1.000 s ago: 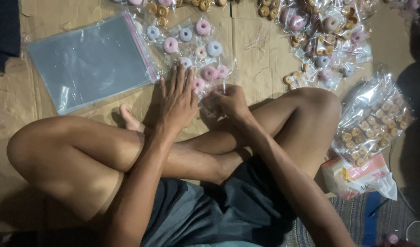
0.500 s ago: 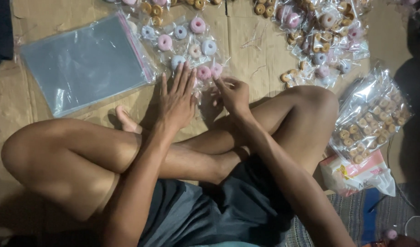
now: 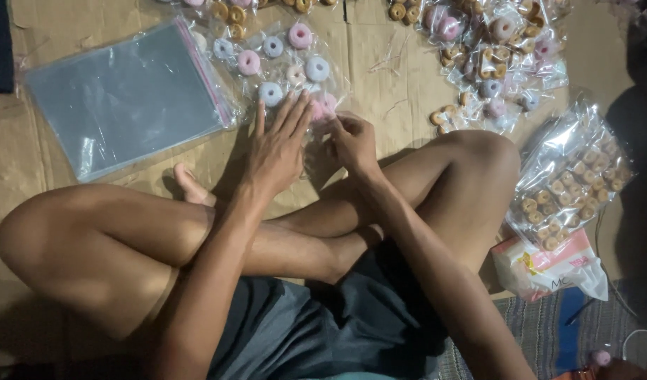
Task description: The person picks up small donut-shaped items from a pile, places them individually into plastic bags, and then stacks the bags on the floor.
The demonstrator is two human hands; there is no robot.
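I sit cross-legged on flattened cardboard [image 3: 380, 84]. My left hand [image 3: 278, 144] lies flat with fingers spread, pressing down on a clear plastic bag [image 3: 281, 67] that holds pink, blue and white ring-shaped pieces [image 3: 317, 68]. My right hand [image 3: 352, 141] pinches the near right edge of the same bag, close to a pink ring [image 3: 323, 109]. Both hands work side by side just beyond my knees.
A stack of empty clear bags [image 3: 126, 95] lies at the left. More filled bags of rings [image 3: 492, 49] spread over the upper right. A bag of tan rings [image 3: 573, 183] and a white packet [image 3: 549, 267] sit by my right knee.
My hands stay on the bag; the right hand's fingers have shifted slightly along its edge. The view has drifted a little.
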